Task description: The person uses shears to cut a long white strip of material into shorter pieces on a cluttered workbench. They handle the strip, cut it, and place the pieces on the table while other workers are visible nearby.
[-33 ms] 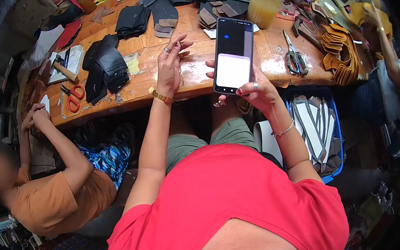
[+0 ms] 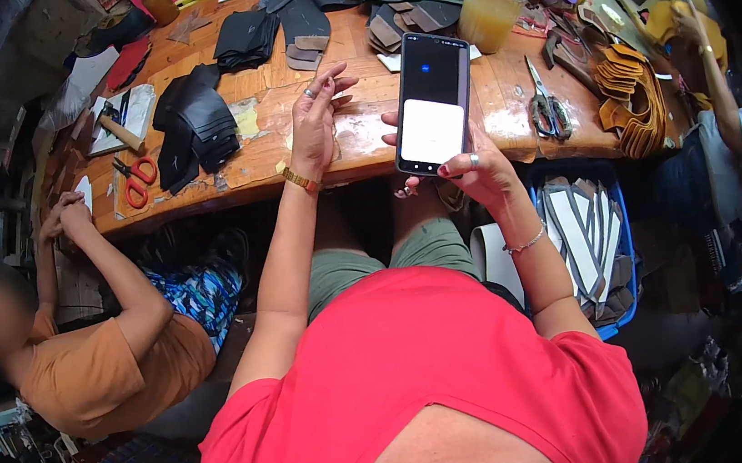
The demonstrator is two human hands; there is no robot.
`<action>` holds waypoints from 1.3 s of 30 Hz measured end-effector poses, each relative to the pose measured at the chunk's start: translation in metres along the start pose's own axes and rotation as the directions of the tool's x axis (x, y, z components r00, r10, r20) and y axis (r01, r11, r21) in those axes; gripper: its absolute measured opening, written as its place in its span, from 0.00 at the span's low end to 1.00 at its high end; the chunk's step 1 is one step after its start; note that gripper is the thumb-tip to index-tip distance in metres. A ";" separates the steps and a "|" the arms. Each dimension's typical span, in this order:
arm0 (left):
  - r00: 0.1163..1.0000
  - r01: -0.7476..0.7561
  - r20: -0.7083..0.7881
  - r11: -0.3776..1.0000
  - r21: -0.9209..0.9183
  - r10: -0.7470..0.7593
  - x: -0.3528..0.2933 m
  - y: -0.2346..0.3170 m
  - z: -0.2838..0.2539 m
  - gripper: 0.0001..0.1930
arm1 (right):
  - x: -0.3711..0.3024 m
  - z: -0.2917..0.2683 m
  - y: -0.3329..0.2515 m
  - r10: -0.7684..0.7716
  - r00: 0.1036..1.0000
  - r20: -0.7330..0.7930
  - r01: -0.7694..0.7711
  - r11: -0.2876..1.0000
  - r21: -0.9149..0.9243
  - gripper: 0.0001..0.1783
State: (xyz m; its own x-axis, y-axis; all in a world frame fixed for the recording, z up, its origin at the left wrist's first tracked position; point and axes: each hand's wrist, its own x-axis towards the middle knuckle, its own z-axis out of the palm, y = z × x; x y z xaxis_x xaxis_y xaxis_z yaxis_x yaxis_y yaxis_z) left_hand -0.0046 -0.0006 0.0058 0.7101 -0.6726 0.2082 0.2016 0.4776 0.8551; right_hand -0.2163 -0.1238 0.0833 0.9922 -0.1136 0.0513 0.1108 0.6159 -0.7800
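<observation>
My right hand [image 2: 481, 169] holds a smartphone [image 2: 431, 129] upright above the front edge of the wooden table. The thumb lies at the phone's lower edge, and fingertips show along its left side. A white panel fills the lower part of the dark screen. To the left of the phone, my left hand [image 2: 318, 114] hovers palm inward, fingers loosely spread with nothing between them. Stacked black cut pieces [image 2: 196, 128] lie to its left, beside red-handled scissors [image 2: 137, 180]. Right of the phone rests a pair of dark-handled scissors [image 2: 547, 106].
A jar of yellowish paste [image 2: 492, 12] stands behind the phone. Bundled tan strips [image 2: 633, 106] hang over the table's right edge. Below is a blue crate [image 2: 626, 248] of cut strips. A person [image 2: 119, 352] sits at left with clasped hands; another person's arm [image 2: 715, 78] is at right.
The other person's arm at the right edge has shifted slightly upward. My hands and the smartphone stay in place.
</observation>
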 end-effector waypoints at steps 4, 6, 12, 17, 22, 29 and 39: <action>1.000 0.006 0.002 1.000 -0.001 -0.006 0.001 -0.002 -0.002 0.18 | -0.001 0.003 -0.001 0.001 1.000 0.003 -0.001 0.999 0.047 0.51; 1.000 0.009 0.002 1.000 -0.002 -0.009 0.001 -0.002 -0.002 0.18 | -0.001 0.003 -0.002 -0.001 1.000 0.010 0.000 0.999 0.049 0.51; 1.000 -0.003 -0.007 1.000 0.002 0.003 -0.001 0.001 0.001 0.18 | -0.001 0.001 0.000 -0.012 0.999 0.033 0.010 0.998 0.060 0.52; 1.000 -0.013 -0.016 1.000 -0.005 0.012 -0.001 0.001 0.003 0.18 | -0.001 0.001 -0.001 -0.001 0.999 0.033 -0.001 0.999 0.037 0.52; 1.000 -0.002 -0.014 1.000 0.000 0.002 -0.002 0.002 0.002 0.18 | -0.001 -0.001 0.000 -0.006 0.999 0.045 0.003 0.999 0.052 0.53; 1.000 0.001 0.000 1.000 -0.002 -0.001 -0.001 0.001 0.000 0.18 | -0.002 0.000 -0.001 0.004 0.999 0.033 -0.005 0.999 0.045 0.53; 1.000 -0.005 -0.015 1.000 -0.008 0.005 -0.001 0.001 0.001 0.18 | 0.001 -0.012 0.000 -0.016 0.999 0.041 0.013 0.999 0.053 0.51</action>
State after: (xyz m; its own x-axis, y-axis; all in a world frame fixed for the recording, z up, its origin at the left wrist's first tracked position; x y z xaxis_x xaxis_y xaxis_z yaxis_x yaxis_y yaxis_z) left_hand -0.0064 -0.0001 0.0067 0.7209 -0.6620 0.2052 0.2036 0.4853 0.8503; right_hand -0.2160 -0.1333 0.0763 0.9918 -0.0910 0.0892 0.1271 0.6548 -0.7451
